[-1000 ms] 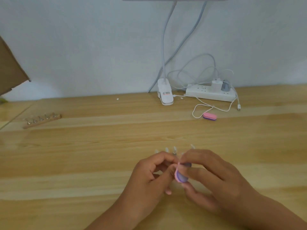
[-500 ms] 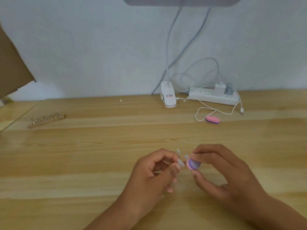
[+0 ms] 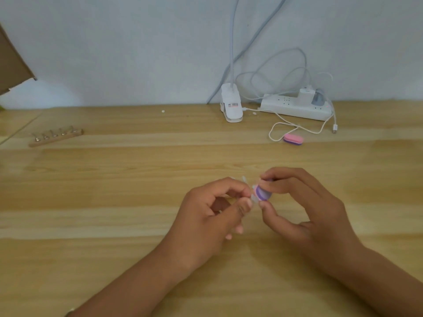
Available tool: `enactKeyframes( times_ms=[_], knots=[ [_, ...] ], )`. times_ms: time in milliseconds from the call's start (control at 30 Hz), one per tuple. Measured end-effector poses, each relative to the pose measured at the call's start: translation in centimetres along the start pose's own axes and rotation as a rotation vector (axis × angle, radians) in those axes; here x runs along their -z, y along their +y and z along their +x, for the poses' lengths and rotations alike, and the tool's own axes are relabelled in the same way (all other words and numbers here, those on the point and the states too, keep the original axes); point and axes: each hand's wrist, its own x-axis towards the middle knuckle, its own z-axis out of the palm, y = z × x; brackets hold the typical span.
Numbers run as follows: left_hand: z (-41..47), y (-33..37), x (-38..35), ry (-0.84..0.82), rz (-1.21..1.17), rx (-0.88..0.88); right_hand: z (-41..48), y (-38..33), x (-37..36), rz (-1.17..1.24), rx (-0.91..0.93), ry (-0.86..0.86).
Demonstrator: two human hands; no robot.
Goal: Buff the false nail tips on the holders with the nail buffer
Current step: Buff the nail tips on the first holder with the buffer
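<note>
My right hand [image 3: 304, 209] pinches a small pink and purple nail buffer [image 3: 261, 192] between thumb and fingers. The buffer's face is against a clear false nail tip [image 3: 253, 198] held by my left hand [image 3: 210, 213], whose thumb and forefinger pinch the tip's holder. Another clear tip [image 3: 244, 179] sticks up just behind my left fingers. The holders themselves are mostly hidden inside my left hand. Both hands hover low over the wooden table [image 3: 114, 202] at its middle.
A wooden strip with several holders [image 3: 56, 136] lies at the far left. A second pink and purple buffer [image 3: 293, 139] lies at the back right, by a white cable. A lamp clip [image 3: 231, 106] and a power strip [image 3: 296, 107] stand against the wall.
The buffer has shifted left again, back against the tip in my left hand, after pulling slightly apart half a second ago. The view has tilted a little.
</note>
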Motion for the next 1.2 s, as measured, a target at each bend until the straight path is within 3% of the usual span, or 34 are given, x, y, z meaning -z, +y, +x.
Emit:
enactKeyframes(
  times_ms=[100, 267, 400, 800, 933, 1067, 1200],
  knots=[
    [0.1, 0.0, 0.1, 0.014, -0.007, 0.006, 0.3, -0.1, 0.5, 0.036, -0.025, 0.045],
    [-0.1, 0.0, 0.0, 0.011, 0.035, -0.011, 0.1, -0.9, -0.2, 0.019, 0.115, -0.011],
    [0.0, -0.2, 0.0, 0.065, 0.081, -0.032, 0.2, -0.6, 0.2, 0.025, 0.074, -0.008],
    [0.0, -0.1, -0.1, 0.119, -0.050, 0.047, 0.1, -0.9, -0.2, 0.020, 0.160, -0.017],
    [0.2, -0.1, -0.2, 0.115, -0.063, 0.049, 0.4, -0.3, 0.2, 0.003, 0.094, -0.001],
    [0.0, 0.0, -0.2, 0.124, -0.086, 0.050, 0.1, -0.9, -0.3, -0.017, 0.168, -0.013],
    [0.1, 0.2, -0.3, 0.123, -0.147, 0.079, 0.4, -0.5, 0.0, 0.010, 0.082, 0.010]
  ],
)
